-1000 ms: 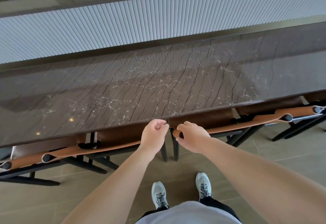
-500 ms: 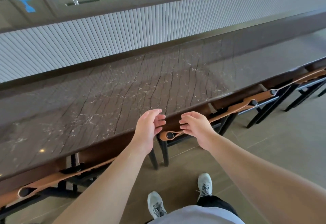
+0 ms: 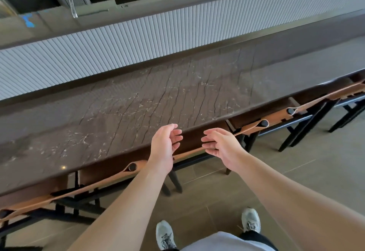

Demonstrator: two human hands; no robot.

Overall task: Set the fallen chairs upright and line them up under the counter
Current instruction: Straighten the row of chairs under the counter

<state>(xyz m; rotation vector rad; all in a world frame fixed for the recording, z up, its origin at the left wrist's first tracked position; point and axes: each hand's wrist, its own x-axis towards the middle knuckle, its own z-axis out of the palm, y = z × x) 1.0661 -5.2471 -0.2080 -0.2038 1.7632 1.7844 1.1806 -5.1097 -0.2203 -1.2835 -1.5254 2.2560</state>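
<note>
Both hands empty, fingers loosely curled. Left hand (image 3: 165, 146) and right hand (image 3: 221, 145) hover just above the middle chair's tan backrest strap (image 3: 189, 153), tucked under the marble counter (image 3: 138, 104). Strap runs left-right; right fingers look nearer.

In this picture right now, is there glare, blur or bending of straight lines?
Head view: the wide lens bends the counter edge and the ribbed panel into a slanted curve; a small bright glint sits on the counter near its left front edge; the far left is soft and slightly smeared; both hands look fairly sharp.
</note>
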